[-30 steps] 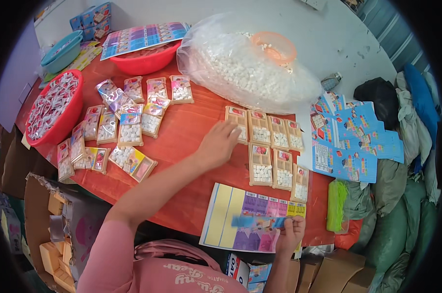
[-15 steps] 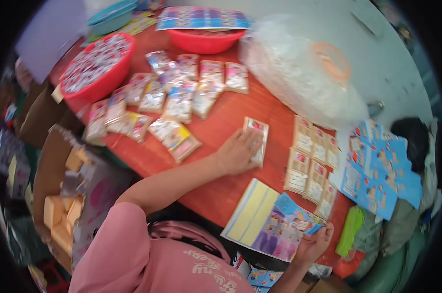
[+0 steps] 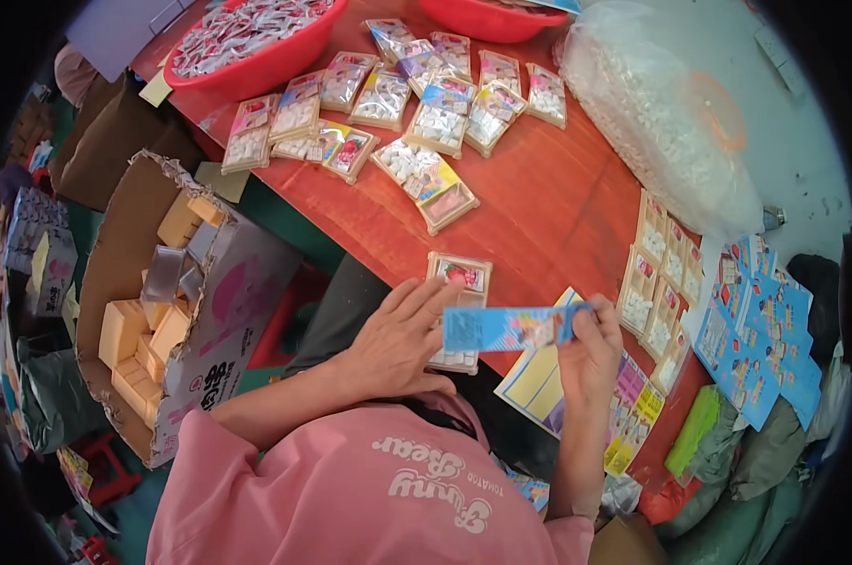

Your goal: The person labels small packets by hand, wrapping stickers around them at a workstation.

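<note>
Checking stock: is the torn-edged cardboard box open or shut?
Open: the cardboard box has an uncovered top, with tan blocks visible inside.

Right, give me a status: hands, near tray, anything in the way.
Left hand at near tray's left side, contact unclear. Right hand gripping blue card. Card hides tray's middle from view.

Seemingly a packing workshop: many small trays (image 3: 441, 115), red basin (image 3: 280, 66) of packets (image 3: 247, 38), plastic bag (image 3: 661, 122), carton (image 3: 223, 320).

Red tabletop (image 3: 529, 207), well loaded.
Wrapped packs (image 3: 440, 115) scattered; red basin (image 3: 289, 68), clear bag (image 3: 666, 122), trays of white pieces (image 3: 637, 309).
</note>
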{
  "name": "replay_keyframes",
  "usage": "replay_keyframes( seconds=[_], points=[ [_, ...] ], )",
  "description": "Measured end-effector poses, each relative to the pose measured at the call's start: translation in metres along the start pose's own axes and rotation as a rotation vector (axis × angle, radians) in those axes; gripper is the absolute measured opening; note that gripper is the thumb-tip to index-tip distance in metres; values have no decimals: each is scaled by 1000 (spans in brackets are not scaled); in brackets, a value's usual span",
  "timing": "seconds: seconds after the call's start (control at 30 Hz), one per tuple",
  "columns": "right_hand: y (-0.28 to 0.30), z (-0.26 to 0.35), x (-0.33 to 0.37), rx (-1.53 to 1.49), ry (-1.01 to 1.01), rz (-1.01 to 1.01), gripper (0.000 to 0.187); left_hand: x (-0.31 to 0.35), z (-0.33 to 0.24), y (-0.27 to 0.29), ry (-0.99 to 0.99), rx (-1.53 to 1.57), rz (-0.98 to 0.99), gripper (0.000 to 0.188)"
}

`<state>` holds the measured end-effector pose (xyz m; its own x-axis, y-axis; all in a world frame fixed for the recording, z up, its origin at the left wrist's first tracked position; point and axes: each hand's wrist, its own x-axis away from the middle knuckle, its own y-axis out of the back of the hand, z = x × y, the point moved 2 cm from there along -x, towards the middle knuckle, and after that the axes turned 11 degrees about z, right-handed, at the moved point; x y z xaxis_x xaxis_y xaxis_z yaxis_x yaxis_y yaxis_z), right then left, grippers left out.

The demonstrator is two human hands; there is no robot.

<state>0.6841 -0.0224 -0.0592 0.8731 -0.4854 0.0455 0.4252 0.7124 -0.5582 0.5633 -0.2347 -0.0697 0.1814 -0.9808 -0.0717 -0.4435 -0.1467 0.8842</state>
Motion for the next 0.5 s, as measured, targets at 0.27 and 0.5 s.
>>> replay_keyframes(
  seconds=[0.27,0.5],
  points=[
    [-21,-36,-7,52,-45,-114,23,11,20,6,183,1126,-384,63],
    [-24,-49,-2,319,-78,-194,32,6,43,-4,516,1292,-362,22]
  ],
)
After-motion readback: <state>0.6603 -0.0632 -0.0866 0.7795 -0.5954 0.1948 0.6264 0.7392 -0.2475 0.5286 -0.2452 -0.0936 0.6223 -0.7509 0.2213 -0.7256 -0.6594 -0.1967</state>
